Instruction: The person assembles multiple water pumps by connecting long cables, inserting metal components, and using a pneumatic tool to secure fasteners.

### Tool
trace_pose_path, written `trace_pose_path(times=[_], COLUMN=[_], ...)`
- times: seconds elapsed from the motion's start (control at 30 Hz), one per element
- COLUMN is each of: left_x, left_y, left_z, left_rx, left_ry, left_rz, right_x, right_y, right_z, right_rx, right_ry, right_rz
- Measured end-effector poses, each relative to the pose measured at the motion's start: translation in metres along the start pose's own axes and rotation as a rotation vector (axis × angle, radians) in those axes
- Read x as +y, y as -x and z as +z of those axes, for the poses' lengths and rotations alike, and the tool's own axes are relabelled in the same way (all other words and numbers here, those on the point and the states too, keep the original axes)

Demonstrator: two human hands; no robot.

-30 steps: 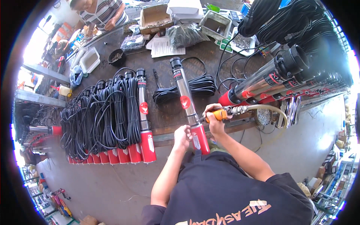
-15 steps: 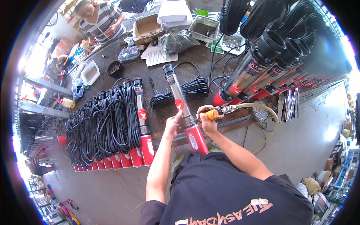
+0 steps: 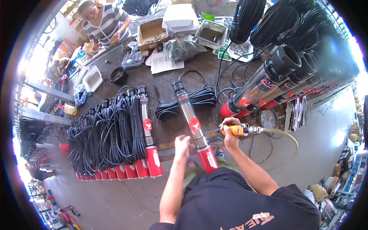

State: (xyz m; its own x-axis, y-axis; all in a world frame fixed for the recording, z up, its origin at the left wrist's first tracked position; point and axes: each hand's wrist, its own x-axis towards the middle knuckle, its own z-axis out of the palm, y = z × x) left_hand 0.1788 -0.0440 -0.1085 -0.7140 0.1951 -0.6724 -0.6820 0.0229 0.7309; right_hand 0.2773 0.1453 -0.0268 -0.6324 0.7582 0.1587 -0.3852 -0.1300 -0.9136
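Observation:
A submersible pump [image 3: 194, 124] with a steel body, black top and red lower end lies over the bench's near edge in front of me. My left hand [image 3: 183, 147] is just left of its lower part, apart from it, fingers curled; whether they hold anything is hidden. My right hand [image 3: 230, 135] is wrapped around an orange air tool [image 3: 238, 130], right of the pump. The tool's dark tip points left toward the pump without touching it. A pale air hose [image 3: 285, 135] runs from its back end. Beyond the pump lies a coiled black cable [image 3: 205, 99].
A row of similar pumps with cable bundles [image 3: 111, 130] lies at left. More pumps [image 3: 264, 82] lean at right beside a bowl of small parts [image 3: 268, 119] and metal strips [image 3: 297, 115]. At the back are a cardboard box [image 3: 153, 33], trays and a co-worker [image 3: 105, 23].
My left hand has come off the pump and curled. My right hand has drawn the air tool away to the right, and its tip has left the pump.

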Motion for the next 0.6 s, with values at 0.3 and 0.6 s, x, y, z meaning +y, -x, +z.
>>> trace_pose_path(times=[0.3, 0.6], left_x=[0.078, 0.095], left_y=[0.042, 0.059], left_z=[0.018, 0.028], left_rx=[-0.282, -0.452], left_ry=[0.480, 0.536], left_rz=[0.089, 0.137], right_x=[-0.047, -0.070], right_y=[-0.018, -0.018], right_z=[0.076, 0.115], right_rx=[-0.129, -0.127], right_ry=[-0.100, -0.243], right_rz=[-0.099, -0.060])
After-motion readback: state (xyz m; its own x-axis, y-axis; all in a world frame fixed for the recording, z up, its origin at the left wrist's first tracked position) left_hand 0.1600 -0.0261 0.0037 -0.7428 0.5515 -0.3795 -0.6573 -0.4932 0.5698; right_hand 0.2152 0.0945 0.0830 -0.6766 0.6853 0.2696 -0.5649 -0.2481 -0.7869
